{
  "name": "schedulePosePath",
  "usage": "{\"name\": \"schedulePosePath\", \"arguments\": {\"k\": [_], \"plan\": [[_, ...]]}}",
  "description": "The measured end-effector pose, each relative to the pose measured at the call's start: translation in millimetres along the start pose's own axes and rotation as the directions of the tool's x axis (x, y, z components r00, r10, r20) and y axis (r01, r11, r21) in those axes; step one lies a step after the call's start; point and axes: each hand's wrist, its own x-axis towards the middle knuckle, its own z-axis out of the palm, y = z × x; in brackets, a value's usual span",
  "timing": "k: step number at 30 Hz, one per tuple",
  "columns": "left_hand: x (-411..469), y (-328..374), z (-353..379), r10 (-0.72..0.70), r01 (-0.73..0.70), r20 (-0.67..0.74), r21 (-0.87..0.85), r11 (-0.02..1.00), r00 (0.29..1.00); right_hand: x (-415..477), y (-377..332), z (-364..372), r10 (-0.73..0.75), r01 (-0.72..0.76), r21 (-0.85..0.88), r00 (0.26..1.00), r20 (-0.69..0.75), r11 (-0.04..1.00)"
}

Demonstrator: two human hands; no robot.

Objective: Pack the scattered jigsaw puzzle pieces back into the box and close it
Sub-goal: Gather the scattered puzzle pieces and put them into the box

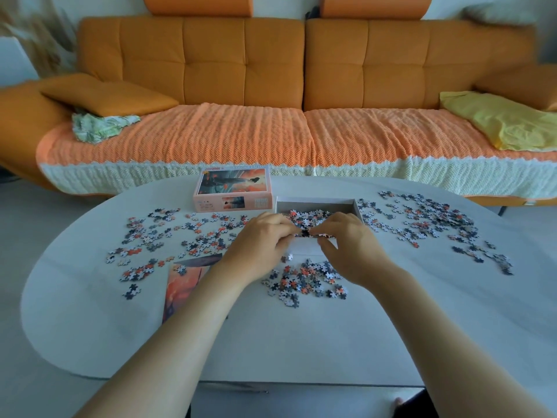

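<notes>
Two bare forearms reach from the bottom edge across the pale desk (301,342) and meet over the near side of the open box (359,210). The left grip (262,236) and the right grip (349,239) have curled fingers drawn in toward each other. Between the fingertips they pinch a small handful of pieces (305,233), held just above the box's near wall. How tightly they clamp it I cannot tell, since the knuckles hide the fingertips.

The box already holds a shallow layer of pieces (307,215) toward its far half. Most of the puzzle is still out on the desk:
- a near heap (304,282) just in front of the box, between the wrists
- a wide left scatter (180,233)
- a denser right scatter (428,224) that starts just beside the box's right wall

The lid (233,191) lies picture-up to the left of the box, touching or nearly touching it. A printed sheet (184,285) lies partly under the left forearm.

The step in hand looks like emptying this handful into the box. To do it well, carry the grips a little further over the box before parting the fingers, so that nothing spills on the near rim; one loose white piece (290,256) already lies just outside it. Open low and let the pieces slide off the fingers. After that the near heap is the shortest next reach, cupped from both sides. The task seems to be in its early part.
</notes>
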Motion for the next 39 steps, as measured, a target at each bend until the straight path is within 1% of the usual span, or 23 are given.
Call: {"name": "schedulePosePath", "arguments": {"k": [2,4,5,6,8,10,11,13,16,18,19,21,23,24,26,29,32,34,37,39], "plan": [[-3.9,3.9,-4.6,0.001,-0.001,-0.074,0.009,1.0,0.997,-2.9,-4.4,-2.3,-0.05,0.051,0.014,0.997,-0.056,0.999],[-9.9,9.9,-12.0,0.009,-0.01,-0.114,-0.006,1.0,0.993,-5.9,-13.1,-6.2,-0.093,0.095,0.053,0.995,-0.031,0.994],[-13.5,13.4,-15.9,-0.002,0.0,-0.087,-0.026,1.0,0.996,-7.9,-17.6,-6.8,-0.109,0.107,0.054,0.994,0.016,0.993],[-17.9,16.4,-18.3,-0.027,0.025,-0.028,-0.048,0.999,0.999,-10.4,-19.8,-5.2,-0.11,0.107,0.043,0.99,0.084,0.993],[-27.9,18.3,-16.7,-0.073,0.079,0.134,-0.044,0.996,0.988,-16.0,-21.6,0.2,-0.083,0.086,-0.003,0.971,0.222,0.996],[-37.3,17.6,-11.5,-0.095,0.099,0.266,-0.003,0.995,0.959,-21.6,-20.5,6.5,-0.068,0.088,-0.055,0.953,0.297,0.995],[-41.0,17.7,-9.4,-0.09,0.094,0.303,0.002,0.996,0.949,-23.3,-20.0,8.6,-0.063,0.089,-0.068,0.947,0.314,0.994],[-45.3,20.4,-8.1,-0.084,0.095,0.337,-0.016,0.995,0.938,-25.0,-20.8,8.1,-0.047,0.072,-0.061,0.938,0.343,0.996],[-48.3,24.7,-15.6,-0.105,0.139,0.354,-0.071,0.988,0.929,-25.9,-20.6,-1.1,-0.009,0.012,-0.008,0.935,0.356,1.0],[-50.2,22.2,-23.0,-0.122,0.145,0.351,-0.039,0.989,0.928,-26.6,-17.6,-9.6,0.023,-0.023,-0.003,0.939,0.344,1.0],[-51.8,19.4,-26.2,-0.139,0.154,0.36,-0.012,0.988,0.923,-27.7,-15.6,-13.7,0.041,-0.032,-0.031,0.934,0.354,0.999],[-55.7,14.2,-29.9,-0.198,0.201,0.424,0.038,0.979,0.884,-30.4,-12.7,-19.4,0.114,-0.068,-0.122,0.899,0.424,0.99],[-59.0,14.8,-28.3,-0.233,0.218,0.481,0.089,0.972,0.845,-33.0,-11.9,-20.0,0.194,-0.122,-0.174,0.846,0.497,0.977],[-59.7,16.4,-25.8,-0.235,0.211,0.486,0.105,0.972,0.842,-33.6,-13.2,-18.6,0.214,-0.146,-0.172,0.832,0.511,0.974],[-58.8,19.2,-20.9,-0.232,0.207,0.468,0.104,0.973,0.853,-32.2,-15.7,-12.2,0.218,-0.172,-0.137,0.842,0.494,0.976],[-54.7,20.6,-17.3,-0.222,0.218,0.428,0.059,0.974,0.876,-27.9,-21.5,-4.0,0.192,-0.179,-0.072,0.861,0.472,0.981],[-53.1,21.9,-16.9,-0.219,0.233,0.398,0.014,0.972,0.891,-26.0,-23.7,-3.5,0.202,-0.227,-0.002,0.861,0.466,0.974],[-52.4,22.8,-16.8,-0.222,0.235,0.389,0.013,0.972,0.894,-26.4,-22.5,-4.0,0.205,-0.22,-0.022,0.862,0.464,0.975],[-50.2,24.8,-12.7,-0.194,0.202,0.401,0.025,0.979,0.895,-26.3,-24.7,-2.2,0.18,-0.151,-0.099,0.865,0.468,0.984],[-48.7,27.0,-8.9,-0.178,0.195,0.404,0.0,0.981,0.897,-25.2,-28.9,0.6,0.159,-0.136,-0.083,0.869,0.469,0.987]]}}
